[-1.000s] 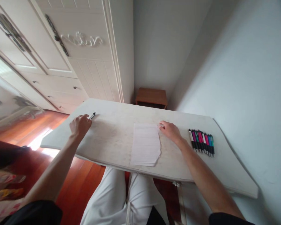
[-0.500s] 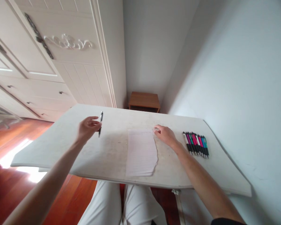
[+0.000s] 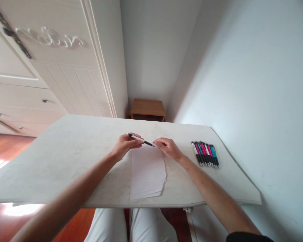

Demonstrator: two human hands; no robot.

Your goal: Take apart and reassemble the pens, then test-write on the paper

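Observation:
My left hand pinches a white pen with a black grip between thumb and fingers, above the top of the paper. The pen slants down to the right, its tip close to the fingertips of my right hand. Those right fingers are curled and pressed together; whether they touch the tip or hold something small is not clear. Below both hands lies a lined white sheet of paper with a torn right edge.
A row of several coloured pens with black grips lies on the right of the white table. A wall borders the table's right side. Beyond the far edge stand a small wooden cabinet and a white wardrobe.
My left hand has brought the pen rightward, from the left of the paper to above its top edge, and the pen has tipped from upright to slanting. My right hand's fingers are now beside the tip.

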